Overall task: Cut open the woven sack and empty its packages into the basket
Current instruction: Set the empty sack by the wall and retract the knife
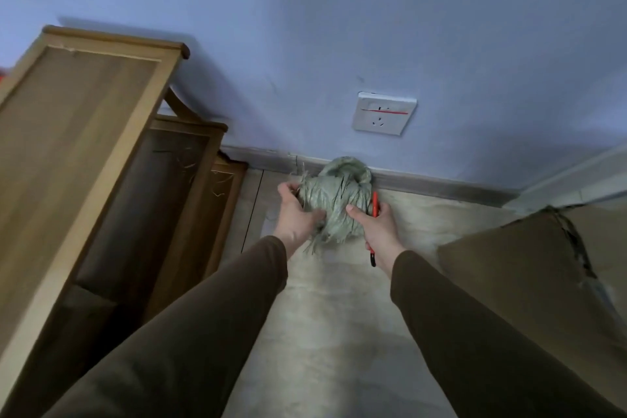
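A crumpled pale green woven sack (334, 195) with frayed threads is bunched up in front of me, close to the baseboard. My left hand (298, 212) grips its left side. My right hand (378, 227) presses its right side with the thumb while also holding a red-handled cutting tool (374, 214), whose dark end sticks out below the palm. No packages and no basket are in view.
A wooden stepped shelf unit (101, 163) stands to the left. A brown cardboard box (529, 268) with a torn seam sits to the right. A white wall socket (384, 113) is on the blue wall above the sack. Pale floor (332, 316) runs between.
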### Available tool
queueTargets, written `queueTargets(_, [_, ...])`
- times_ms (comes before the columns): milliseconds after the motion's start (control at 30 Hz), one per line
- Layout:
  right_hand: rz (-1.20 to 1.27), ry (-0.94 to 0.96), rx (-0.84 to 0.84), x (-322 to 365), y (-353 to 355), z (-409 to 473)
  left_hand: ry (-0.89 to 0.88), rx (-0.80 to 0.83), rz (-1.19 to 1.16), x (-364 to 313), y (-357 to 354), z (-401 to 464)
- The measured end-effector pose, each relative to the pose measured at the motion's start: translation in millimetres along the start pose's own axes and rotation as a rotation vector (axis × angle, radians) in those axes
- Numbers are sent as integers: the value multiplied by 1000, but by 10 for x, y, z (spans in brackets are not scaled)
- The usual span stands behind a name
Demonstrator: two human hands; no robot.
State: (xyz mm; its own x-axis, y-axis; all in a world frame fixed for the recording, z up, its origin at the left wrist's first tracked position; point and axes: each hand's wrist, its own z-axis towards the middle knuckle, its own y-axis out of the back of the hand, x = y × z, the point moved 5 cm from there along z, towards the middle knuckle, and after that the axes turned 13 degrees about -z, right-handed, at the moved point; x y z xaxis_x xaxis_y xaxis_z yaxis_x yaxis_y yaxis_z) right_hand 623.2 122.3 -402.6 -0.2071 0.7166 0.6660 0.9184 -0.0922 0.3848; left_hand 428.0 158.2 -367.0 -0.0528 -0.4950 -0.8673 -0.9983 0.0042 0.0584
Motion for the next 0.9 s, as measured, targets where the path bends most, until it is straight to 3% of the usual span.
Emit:
queueTargets(133, [0, 4, -65, -123, -2, 223, -37, -25, 166, 77, -91, 116])
queueTargets(333, [-103, -21, -147, -175, 43, 295, 52, 29, 321, 166, -147, 207])
queueTargets(900, [-249, 141, -456, 132, 263, -285, 41, -6, 192, 51, -55, -129])
